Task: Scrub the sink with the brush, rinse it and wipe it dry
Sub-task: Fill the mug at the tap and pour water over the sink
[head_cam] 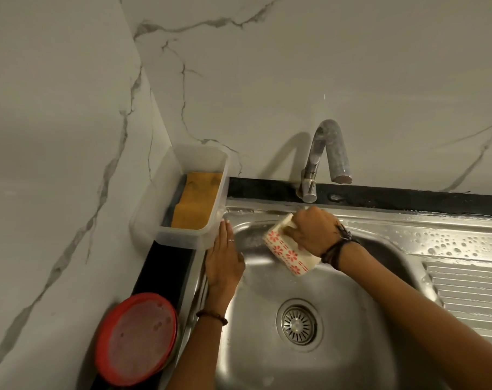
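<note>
At the centre of the frame, the right hand (313,230) grips a white cloth (288,250) with red flower print, pressing it against the back wall of the steel sink (267,347), just below the tap (327,153). The left hand (223,263) lies flat, fingers straight, on the sink's left rim beside a clear plastic tub (182,198) on the counter (166,266). A red lid (136,339) sits lower left.

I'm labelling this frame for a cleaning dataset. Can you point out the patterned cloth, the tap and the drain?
patterned cloth (287,253): head view, on its flowered face below the right hand.
tap (327,136): head view, on the curved spout.
drain (298,324): head view, on the centre of the strainer.
</note>
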